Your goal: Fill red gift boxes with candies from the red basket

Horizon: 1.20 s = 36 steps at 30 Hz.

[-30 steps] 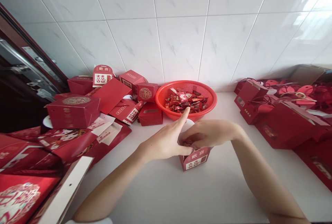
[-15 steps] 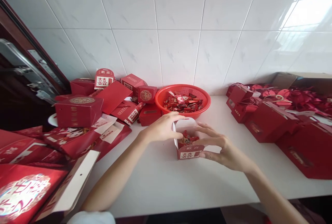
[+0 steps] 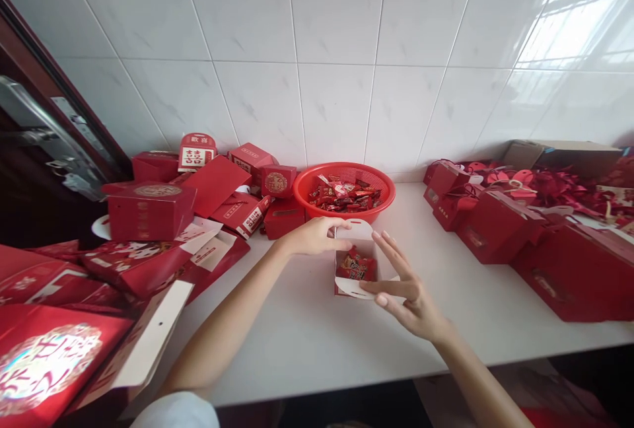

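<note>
A small red gift box (image 3: 344, 294) with white insides stands open on the white counter, its lid flaps spread. Red-wrapped candies (image 3: 357, 265) lie inside it. My left hand (image 3: 313, 238) holds the box at its back left corner, fingers and thumb curved around the edge. At the right side is my right hand (image 3: 409, 292), fingers stretched and spread. One of its fingertips touches the front flap, while two others point at the back right edge. Behind the box sits a red plastic basket (image 3: 384, 211) holding several wrapped candies.
Red boxes and bags (image 3: 151, 213) are piled at the left, beside a dark door (image 3: 30, 150). More red gift boxes (image 3: 500, 223) line the right side, in front of a cardboard box (image 3: 559, 154). A tiled wall (image 3: 337, 111) closes off the back.
The front flap of the gift box has tipped outward, showing its white inside and more of the candies. My right hand has turned, fingers pointing further up. The view has shifted slightly.
</note>
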### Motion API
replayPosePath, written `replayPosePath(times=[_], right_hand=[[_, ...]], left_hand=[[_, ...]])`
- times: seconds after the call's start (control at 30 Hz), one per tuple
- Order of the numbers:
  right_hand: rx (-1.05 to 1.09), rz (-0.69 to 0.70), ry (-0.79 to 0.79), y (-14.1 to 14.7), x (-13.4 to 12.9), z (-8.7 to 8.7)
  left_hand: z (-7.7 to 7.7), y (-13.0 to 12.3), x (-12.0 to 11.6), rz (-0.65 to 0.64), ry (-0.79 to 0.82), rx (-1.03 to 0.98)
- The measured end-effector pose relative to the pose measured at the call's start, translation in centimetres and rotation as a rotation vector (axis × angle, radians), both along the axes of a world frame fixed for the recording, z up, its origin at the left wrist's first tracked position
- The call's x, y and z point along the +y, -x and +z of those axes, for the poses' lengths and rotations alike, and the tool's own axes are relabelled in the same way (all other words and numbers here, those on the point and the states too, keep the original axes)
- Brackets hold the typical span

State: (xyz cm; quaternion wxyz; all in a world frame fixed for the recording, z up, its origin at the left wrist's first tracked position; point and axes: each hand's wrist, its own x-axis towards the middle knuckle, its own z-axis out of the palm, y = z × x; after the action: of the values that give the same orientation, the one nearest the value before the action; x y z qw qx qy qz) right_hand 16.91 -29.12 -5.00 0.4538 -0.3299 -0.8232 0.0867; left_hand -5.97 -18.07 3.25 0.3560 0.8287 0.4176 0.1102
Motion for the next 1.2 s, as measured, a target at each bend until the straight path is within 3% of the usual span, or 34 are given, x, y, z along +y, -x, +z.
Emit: replayPosePath(times=[0.23,0.4,0.5,0.67,0.9,1.2], right_hand=[[0.067,-0.237,0.068,0.6,-0.2,-2.9],[0.128,-0.325,0.133,-0.2,0.1,-3.0],[0.179,-0.301,0.182,-0.8,0.4,-2.5],[0.271,-0.207,0.254,-1.3,1.0,-1.8],[0.180,-0.052,0.347,-1.0,1.7,0.2],[-0.010,0.068,0.206,-1.2,3.0,1.0]], left_hand=[[-0.4,0.1,0.4,-0.006,0.057,-0.054],[0.6,1.3,1.2,-0.105,0.220,-0.072],[1.0,2.0,1.6,-0.148,0.225,-0.040],[0.5,1.3,0.9,-0.169,0.022,0.019],[-0.6,0.3,0.4,-0.098,-0.059,0.061],[-0.4,0.2,0.4,-0.124,-0.070,0.019]])
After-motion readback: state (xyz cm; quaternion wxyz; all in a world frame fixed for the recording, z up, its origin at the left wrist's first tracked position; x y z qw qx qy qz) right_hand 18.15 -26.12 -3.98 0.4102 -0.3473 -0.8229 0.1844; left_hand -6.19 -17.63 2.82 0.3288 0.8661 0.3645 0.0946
